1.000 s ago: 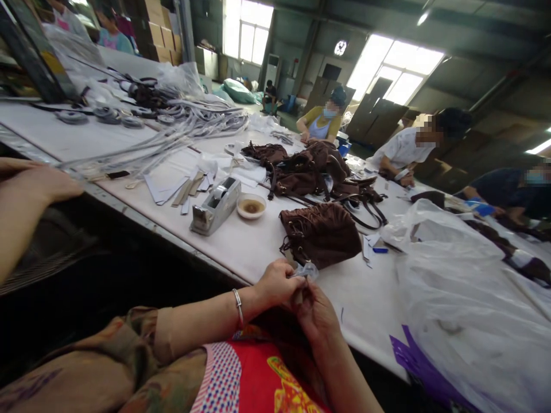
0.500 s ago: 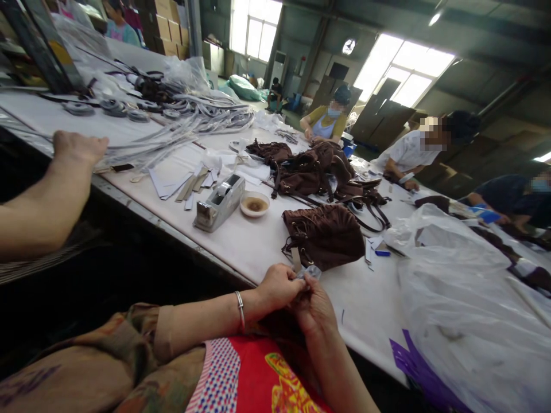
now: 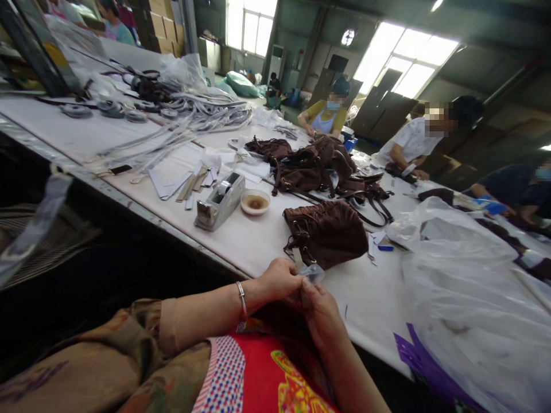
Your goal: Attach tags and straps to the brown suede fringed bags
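Here we are at the near edge of the desk [image 3: 258,244], and both our hands are busy! Our left hand [image 3: 282,281], with a silver bracelet [image 3: 241,298] at its wrist, has thumb and fingers pinched on crumpled clear plastic [image 3: 313,273]. Our right hand [image 3: 321,310] meets it, fingertips closed on the same plastic; exactly how the fingers overlap, we cannot make out. The plastic sits right above that near edge, and a beige strip [image 3: 297,258] stands up just behind it. And there's the brown bag [image 3: 327,235], on its side just beyond our fingertips, close to the near edge, its gathered top toward the far side. Whether the plastic joins the bag, we cannot tell.

Left along the near edge, what a line-up: a tape dispenser [image 3: 220,201], a white dish [image 3: 255,202] of something brown just beside it, then paper strips [image 3: 170,184] fanned out. Behind our bag, a heap of brown bags [image 3: 318,163] sprawls toward the far edge. Over by the left end, straps [image 3: 206,115] pile up in a tangle; toward the right end, a big clear plastic sheet [image 3: 460,287] billows over the desk, a purple piece [image 3: 424,358] at the near edge below it. Across the far edge, a co-worker in yellow [image 3: 322,117] and another in white [image 3: 408,140] bend to their work.
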`<act>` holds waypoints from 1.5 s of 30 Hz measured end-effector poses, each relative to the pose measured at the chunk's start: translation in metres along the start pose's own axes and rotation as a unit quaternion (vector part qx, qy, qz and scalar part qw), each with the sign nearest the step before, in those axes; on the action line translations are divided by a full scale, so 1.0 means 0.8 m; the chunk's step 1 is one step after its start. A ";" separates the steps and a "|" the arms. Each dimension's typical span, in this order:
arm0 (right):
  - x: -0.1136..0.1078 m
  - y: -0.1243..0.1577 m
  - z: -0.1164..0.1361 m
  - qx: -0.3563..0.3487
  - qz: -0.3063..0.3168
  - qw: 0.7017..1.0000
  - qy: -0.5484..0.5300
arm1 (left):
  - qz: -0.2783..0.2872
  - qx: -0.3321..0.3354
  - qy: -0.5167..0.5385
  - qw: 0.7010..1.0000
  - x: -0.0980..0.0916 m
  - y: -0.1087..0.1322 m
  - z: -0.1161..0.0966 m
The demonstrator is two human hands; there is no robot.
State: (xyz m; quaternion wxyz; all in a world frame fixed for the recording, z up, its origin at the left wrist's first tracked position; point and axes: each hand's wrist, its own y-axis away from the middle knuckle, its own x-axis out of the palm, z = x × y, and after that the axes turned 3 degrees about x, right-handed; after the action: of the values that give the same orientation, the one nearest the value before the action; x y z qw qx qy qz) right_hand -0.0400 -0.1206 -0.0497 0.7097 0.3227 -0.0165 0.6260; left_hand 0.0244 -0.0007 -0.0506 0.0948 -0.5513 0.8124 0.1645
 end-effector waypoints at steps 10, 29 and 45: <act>-0.029 0.008 -0.008 -0.081 -0.106 0.960 0.245 | 0.080 -0.055 0.134 0.986 -0.007 -0.005 0.010; -0.034 -0.016 0.068 -0.418 0.059 0.696 0.581 | 0.094 0.090 -0.043 0.991 -0.020 -0.010 0.005; -0.026 -0.054 0.057 -0.395 0.066 0.699 0.593 | 0.089 0.258 -0.113 0.955 -0.033 0.003 0.015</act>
State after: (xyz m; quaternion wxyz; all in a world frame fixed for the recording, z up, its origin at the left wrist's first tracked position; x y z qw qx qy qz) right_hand 0.0113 -0.1613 -0.0414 0.5920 -0.4270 0.1409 0.6688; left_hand 0.0317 0.0274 -0.0524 0.3102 -0.4113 0.8569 0.0182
